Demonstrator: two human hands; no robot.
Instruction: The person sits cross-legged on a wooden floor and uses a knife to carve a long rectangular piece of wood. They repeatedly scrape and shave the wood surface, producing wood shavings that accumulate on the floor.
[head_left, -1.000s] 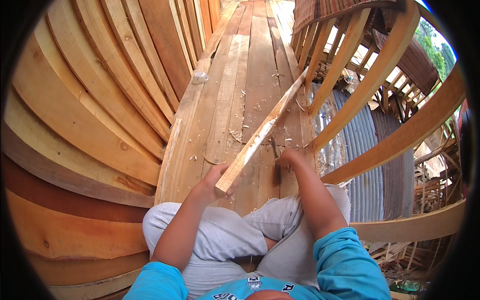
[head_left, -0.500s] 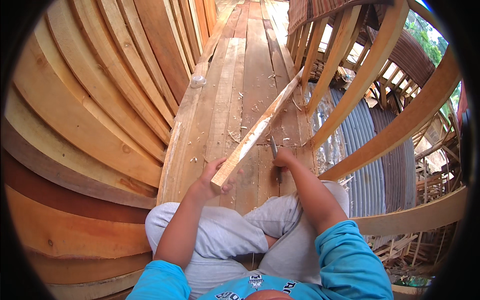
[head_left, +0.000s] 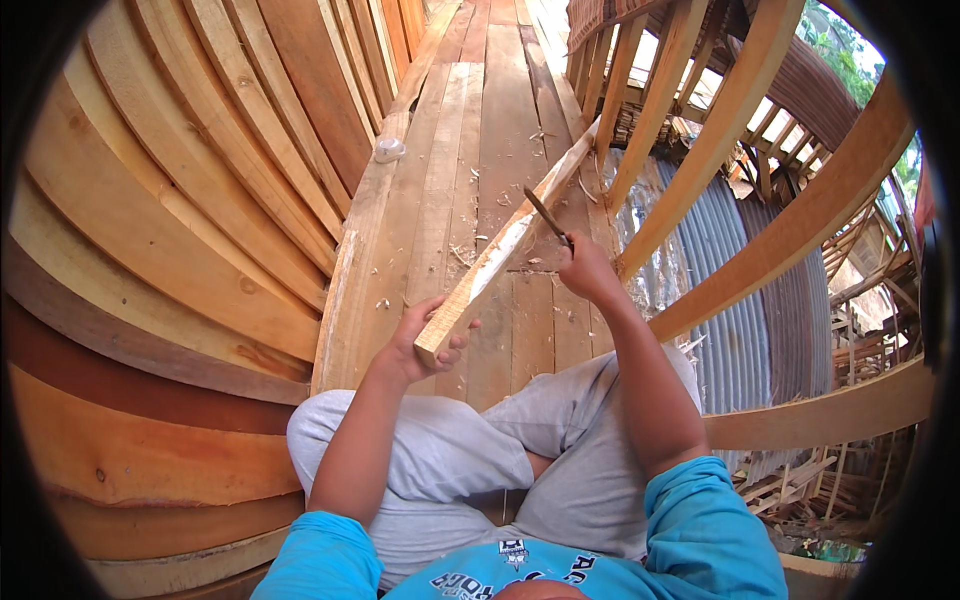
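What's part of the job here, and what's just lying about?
In hand:
wooden bar, held by the left hand
knife-like tool, held by the right hand

Lying about:
small whitish object on the floorboards, kind unclear
scattered wood shavings
corrugated metal sheets, off to the right

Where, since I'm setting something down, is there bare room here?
Mostly bare: brown plank floor between the rounded white object and left hand, left of the long pale wooden bar, with scattered shavings; also floor beyond the white object. Crowded: right of the bar, where the right hand holds a narrow dark blade.
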